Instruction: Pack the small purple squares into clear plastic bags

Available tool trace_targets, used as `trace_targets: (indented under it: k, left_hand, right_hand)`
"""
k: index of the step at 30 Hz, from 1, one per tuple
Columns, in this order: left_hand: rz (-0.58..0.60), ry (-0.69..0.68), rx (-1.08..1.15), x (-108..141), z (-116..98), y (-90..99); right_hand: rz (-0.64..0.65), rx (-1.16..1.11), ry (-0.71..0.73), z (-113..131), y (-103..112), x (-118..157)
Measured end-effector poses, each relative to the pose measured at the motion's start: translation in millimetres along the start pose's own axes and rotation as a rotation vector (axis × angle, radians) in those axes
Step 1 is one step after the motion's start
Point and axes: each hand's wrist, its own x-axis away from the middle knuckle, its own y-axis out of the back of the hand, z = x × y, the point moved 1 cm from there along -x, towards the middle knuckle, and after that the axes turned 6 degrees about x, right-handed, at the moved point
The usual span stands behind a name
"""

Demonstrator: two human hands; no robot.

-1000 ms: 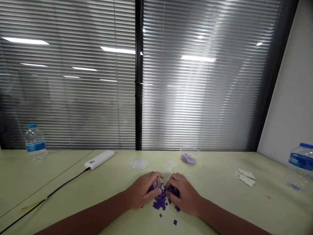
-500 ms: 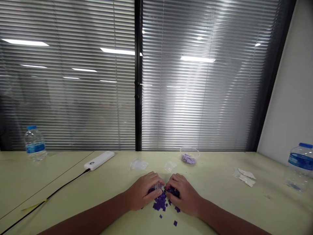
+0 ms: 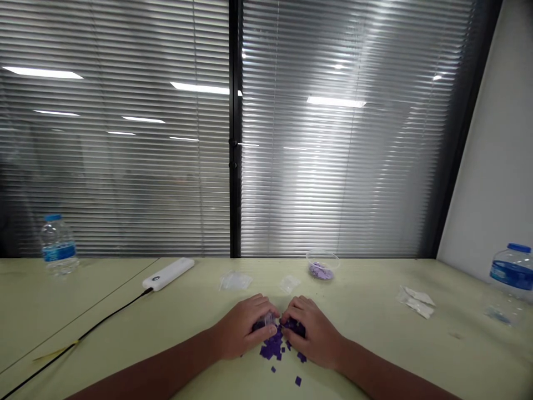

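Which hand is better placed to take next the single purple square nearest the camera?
Probably the right hand: it is closer to that square, though its fingers curl over other pieces. The left hand holds a clear container.

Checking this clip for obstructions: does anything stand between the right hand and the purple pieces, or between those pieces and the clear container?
Nothing visible separates the right hand and purple pieces. Only the left hand intrudes, its thumb across the near side of the clear container.

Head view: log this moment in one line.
left hand: holds clear container | right hand: curled at purple pieces | tub: beyond hands
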Motion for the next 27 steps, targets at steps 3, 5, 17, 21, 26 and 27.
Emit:
trace_targets:
  k: [3,5,17,21,26,27]
  left_hand:
    - [0.0,-0.002,-0.006,0.2,0.4,-0.5]
    - [0.002,-0.001,-0.01,0.3,1.2,-0.9]
    - [0.011,0.0,0.008,0.6,4.6,-2.8]
    - [0.012,-0.005,0.002,0.5,5.3,-2.8]
    - [0.018,0.009,0.001,0.3,4.7,-2.6]
    - [0.021,0.013,0.001,0.3,5.1,-2.8]
  right_hand:
    - [-0.003,0.003,0.002,0.0,-0.5,-0.2]
    - [-0.004,0.002,0.004,-0.2,-1.0,-0.4]
    - [-0.015,0.001,0.01,0.0,-0.9,-0.5]
    - [-0.012,0.004,0.008,-0.1,-0.7,-0.6]
    - [0.0,0.006,0.0,-0.1,-0.7,0.1]
    - [0.003,0.007,-0.001,0.0,-0.7,0.2]
